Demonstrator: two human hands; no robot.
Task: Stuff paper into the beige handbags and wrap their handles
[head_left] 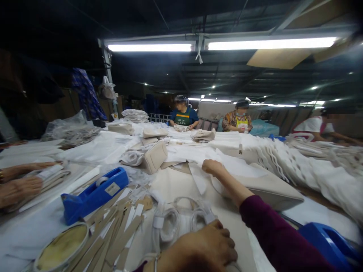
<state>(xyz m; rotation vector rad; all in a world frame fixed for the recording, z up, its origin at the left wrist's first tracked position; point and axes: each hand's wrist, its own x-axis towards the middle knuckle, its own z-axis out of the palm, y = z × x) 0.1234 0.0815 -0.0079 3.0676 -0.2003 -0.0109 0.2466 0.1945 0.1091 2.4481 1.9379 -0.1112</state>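
Cream in colour, a leather-like bag with white-wrapped handles [170,226] is lying nearest the person, directly below the left hand [204,243]. That hand is lying palm down over the bag's near part, its fingers forming a loose curl; whether they are gripping anything I cannot tell. A thin metallic bracelet [155,263] is circling its wrist.

To the left, a round, white-rimmed tub of yellowish matter [62,245] is standing beside a heap of tan and white flat strips [119,226]. Just beyond, a blue plastic tape dispenser [95,194] is sitting at a slant, while a second blue plastic object [326,240] is showing at the lower right.

Farther in, the right hand [214,167], its arm wearing a purple sleeve [278,230], is closing into a curl over white sheets [198,179]; the view is small there, so it may or may not be pinching an edge. Beside that arm, a large cream bag [269,189] is lying flat. At the far left, another person's hands [21,190] are resting on folded cream material [53,181].

Beyond, a boxy cream bag [154,156] is leaning among white wrapping. Three co-workers [184,115] are working behind the piles, and two long white tube lamps [150,48] are glowing overhead.
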